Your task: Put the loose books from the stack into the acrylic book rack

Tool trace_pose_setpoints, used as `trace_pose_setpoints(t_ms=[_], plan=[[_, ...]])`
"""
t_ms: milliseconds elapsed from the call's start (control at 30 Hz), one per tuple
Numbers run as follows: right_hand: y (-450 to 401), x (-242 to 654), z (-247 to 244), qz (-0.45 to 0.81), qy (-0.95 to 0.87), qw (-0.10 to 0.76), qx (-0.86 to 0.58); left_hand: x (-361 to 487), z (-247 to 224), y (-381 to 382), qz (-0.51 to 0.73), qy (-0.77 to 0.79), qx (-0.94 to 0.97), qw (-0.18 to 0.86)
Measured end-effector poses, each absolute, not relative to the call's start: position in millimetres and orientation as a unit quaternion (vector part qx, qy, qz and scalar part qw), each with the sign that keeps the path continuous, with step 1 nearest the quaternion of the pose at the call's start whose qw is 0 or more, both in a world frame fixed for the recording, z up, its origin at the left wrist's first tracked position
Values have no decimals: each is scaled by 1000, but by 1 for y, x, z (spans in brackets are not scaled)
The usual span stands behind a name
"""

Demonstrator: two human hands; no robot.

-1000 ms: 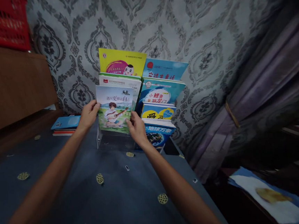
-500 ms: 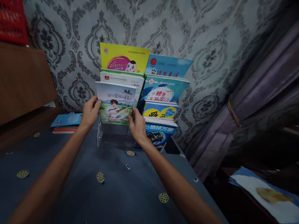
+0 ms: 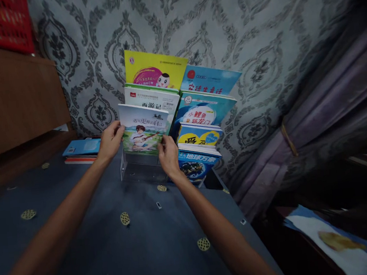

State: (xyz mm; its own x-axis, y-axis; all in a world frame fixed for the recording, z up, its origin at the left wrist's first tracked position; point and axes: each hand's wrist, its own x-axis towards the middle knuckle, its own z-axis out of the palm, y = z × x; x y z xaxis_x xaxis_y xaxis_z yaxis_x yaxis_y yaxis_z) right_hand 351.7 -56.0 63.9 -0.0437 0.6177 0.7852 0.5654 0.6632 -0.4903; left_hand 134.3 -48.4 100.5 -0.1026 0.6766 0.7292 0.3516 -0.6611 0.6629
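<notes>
In the head view, the left hand point(image 3: 110, 139) and the right hand point(image 3: 169, 156) hold together one thin book point(image 3: 144, 130), whose cover shows a figure with a guitar on green grass. Each hand is closed narrow at one side edge: the left hand at the left edge, the right hand at the right edge, low on the cover. The book is tilted back a little, and its lower edge is over the near part of a transparent stand point(image 3: 141, 171). I cannot tell if this edge touches the stand.

Directly behind the held book there is a white book point(image 3: 151, 98), and farther behind it a yellow book point(image 3: 172, 65) rises higher. To the right, four more covers stand in steps, from far to near: a light blue book point(image 3: 210, 79), a teal book point(image 3: 221, 107), a blue and yellow book point(image 3: 199, 136) and a dark blue book point(image 3: 194, 164) with a globe picture.

On the left side of the table point(image 3: 155, 251), well apart from the stand, a small pile of books point(image 3: 81, 147) lies flat, near a wooden cabinet point(image 3: 16, 100). A red basket point(image 3: 0, 25) is on top of this cabinet. The patterned wall point(image 3: 218, 19) is at the far side, and a tied curtain point(image 3: 269, 164) hangs at the right
</notes>
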Motion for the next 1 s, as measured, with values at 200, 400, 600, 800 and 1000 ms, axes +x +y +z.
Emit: trace_pose_setpoints(t_ms=[200,400,600,800,1000], plan=[[-63,354,53,-10,-712,551,-436,142,97,-50,616,413,664,94],[-68,354,48,-11,-693,567,-445,155,96,-52,615,416,666,75],[-67,353,41,19,-694,565,-446,153,86,-51,611,421,663,93],[-70,346,27,56,-685,552,-472,152,75,-51,619,453,641,27],[-75,342,15,50,-686,535,-491,154,62,-49,622,501,602,7]])
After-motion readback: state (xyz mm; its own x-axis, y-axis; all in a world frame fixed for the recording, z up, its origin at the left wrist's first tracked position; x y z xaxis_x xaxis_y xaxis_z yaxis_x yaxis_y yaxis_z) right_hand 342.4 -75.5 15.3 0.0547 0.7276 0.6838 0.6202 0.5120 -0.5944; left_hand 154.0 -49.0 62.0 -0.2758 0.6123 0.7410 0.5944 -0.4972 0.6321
